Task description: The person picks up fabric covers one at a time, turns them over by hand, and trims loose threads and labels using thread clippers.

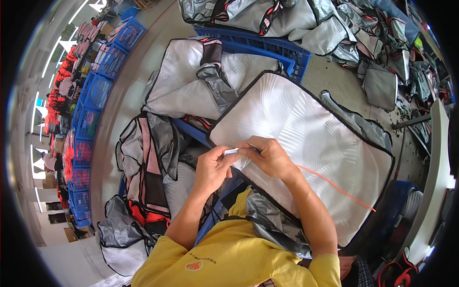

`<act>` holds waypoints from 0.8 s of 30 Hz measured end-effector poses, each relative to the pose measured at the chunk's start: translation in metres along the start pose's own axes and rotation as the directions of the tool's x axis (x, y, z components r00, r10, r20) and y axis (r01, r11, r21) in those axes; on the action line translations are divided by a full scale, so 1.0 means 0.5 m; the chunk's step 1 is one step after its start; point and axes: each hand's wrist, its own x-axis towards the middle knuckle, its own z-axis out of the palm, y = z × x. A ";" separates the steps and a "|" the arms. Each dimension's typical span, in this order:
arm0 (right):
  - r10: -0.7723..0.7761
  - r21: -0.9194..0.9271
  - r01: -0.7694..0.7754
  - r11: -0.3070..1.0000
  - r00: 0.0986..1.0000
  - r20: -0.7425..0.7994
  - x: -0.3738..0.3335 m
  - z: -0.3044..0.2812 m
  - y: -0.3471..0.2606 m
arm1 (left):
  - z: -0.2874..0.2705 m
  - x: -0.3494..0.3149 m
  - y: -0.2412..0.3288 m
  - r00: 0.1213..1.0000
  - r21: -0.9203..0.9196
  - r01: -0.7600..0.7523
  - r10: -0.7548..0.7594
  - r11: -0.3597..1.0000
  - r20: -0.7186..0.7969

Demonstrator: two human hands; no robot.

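My left hand (212, 168) is closed, pinching a small white piece of material (232, 151) between thumb and fingers. Close beside it, my right hand (268, 157) is closed round a small dark metal tool (255, 148) that looks like thread snips; most of it is hidden in the palm. Both hands meet over the near left edge of a large silver-white fabric panel (296, 112) with black-bound edges. An orange cord (337, 185) runs from beside my right wrist across the panel toward the lower right. Silver lining (275, 220) bunches under my right forearm.
More silver and pink fabric pieces (189, 79) lie beyond and to the left, partly on blue plastic pallets (299, 60). Blue crates (91, 129) holding goods line the far left. Heaped bags (382, 88) cover the floor at upper right, and a white board edge (428, 186) rises at right.
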 end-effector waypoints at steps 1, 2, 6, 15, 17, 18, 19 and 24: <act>0.033 -0.055 -0.034 0.998 0.999 -0.006 0.000 -0.001 0.001 | 0.002 0.001 0.003 1.000 0.007 0.006 -0.006 1.000 0.000; 0.035 -0.053 -0.035 0.998 0.999 -0.009 0.001 -0.001 -0.002 | 0.003 0.002 0.005 1.000 0.014 0.012 -0.012 1.000 -0.001; 0.060 -0.098 -0.065 0.993 0.997 -0.053 0.002 0.002 -0.008 | 0.003 -0.003 -0.015 0.999 -0.095 -0.047 0.048 0.994 0.009; 0.044 -0.137 -0.054 0.989 0.996 -0.076 0.000 0.010 0.005 | 0.000 0.003 -0.026 0.996 -0.026 -0.084 0.085 0.996 0.034; 0.067 -0.141 -0.075 0.987 0.996 -0.066 0.003 0.007 0.000 | -0.003 0.006 -0.025 0.999 -0.048 -0.034 0.036 0.998 0.040; 0.113 -0.166 -0.119 0.979 0.993 -0.046 0.005 0.003 -0.009 | -0.004 0.007 -0.024 0.998 -0.048 -0.036 0.038 0.998 0.040; 0.161 -0.191 -0.164 0.968 0.986 -0.030 0.005 0.001 -0.014 | -0.004 0.006 -0.024 0.998 -0.059 -0.046 0.048 0.997 0.039; 0.263 -0.116 -0.267 0.957 0.963 -0.051 0.006 -0.016 0.022 | -0.005 0.012 -0.019 0.999 -0.057 -0.030 0.032 0.998 0.044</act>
